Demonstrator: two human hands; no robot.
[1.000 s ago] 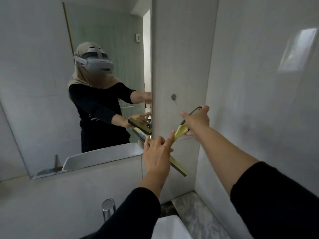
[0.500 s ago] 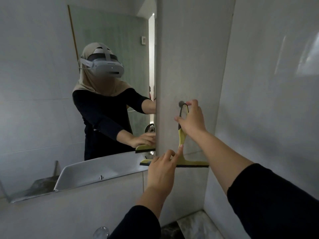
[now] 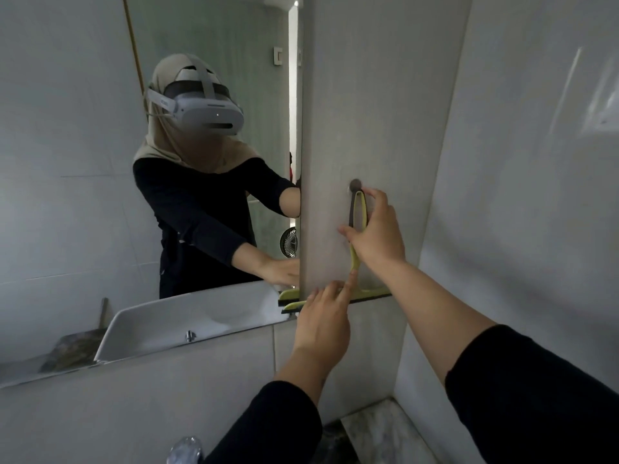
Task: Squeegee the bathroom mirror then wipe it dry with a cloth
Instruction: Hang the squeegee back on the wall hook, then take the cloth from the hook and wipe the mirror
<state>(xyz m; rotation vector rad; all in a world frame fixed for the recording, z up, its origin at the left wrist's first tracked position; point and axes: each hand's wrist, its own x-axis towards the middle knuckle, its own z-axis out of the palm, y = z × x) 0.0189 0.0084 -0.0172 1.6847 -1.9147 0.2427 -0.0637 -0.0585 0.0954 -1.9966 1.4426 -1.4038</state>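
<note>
A yellow-green squeegee [image 3: 357, 209] with a black rubber blade [image 3: 368, 299] hangs upright against the grey wall panel, its handle loop just under a round wall hook [image 3: 355, 184]. My right hand [image 3: 378, 234] grips the handle below the loop. My left hand [image 3: 323, 318] reaches up from below, its forefinger touching the lower handle near the blade. The bathroom mirror [image 3: 83, 162] fills the left half of the view. No cloth is visible.
The mirror reflects a person in a headset, a white basin and a small fan. A chrome tap [image 3: 184, 447] sits at the bottom edge. A marble counter corner [image 3: 378, 430] lies below the panel. A white tiled wall [image 3: 536, 195] closes in on the right.
The squeegee has swung from slanted to upright, blade level at the bottom. My right hand has lifted its loop up to the wall hook, and my left hand followed upward.
</note>
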